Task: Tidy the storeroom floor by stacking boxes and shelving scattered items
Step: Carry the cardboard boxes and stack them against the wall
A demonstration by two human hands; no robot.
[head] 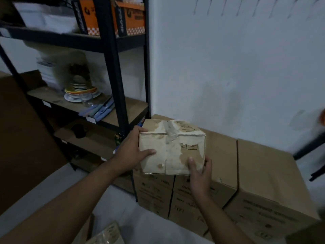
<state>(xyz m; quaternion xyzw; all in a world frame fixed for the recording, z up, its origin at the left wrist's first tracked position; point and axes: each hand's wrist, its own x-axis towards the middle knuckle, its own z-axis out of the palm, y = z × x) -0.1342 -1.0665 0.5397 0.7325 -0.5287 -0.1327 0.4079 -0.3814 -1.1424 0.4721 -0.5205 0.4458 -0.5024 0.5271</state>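
Currently, left grip (133,152): worn box (172,148) is clasped at its side.
Right grip (199,170): box's lower corner is pinched.
Beneath grips: brown cartons (263,173).

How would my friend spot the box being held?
Find the black metal shelf by the white wall. Beside it stands a row of big brown cartons. Over them, the left hand and right hand hold a smaller box, the only pale, stained one.

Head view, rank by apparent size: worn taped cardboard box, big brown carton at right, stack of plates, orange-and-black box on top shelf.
1. big brown carton
2. worn taped cardboard box, nearer the camera
3. stack of plates and orange-and-black box: look alike, box partly hidden
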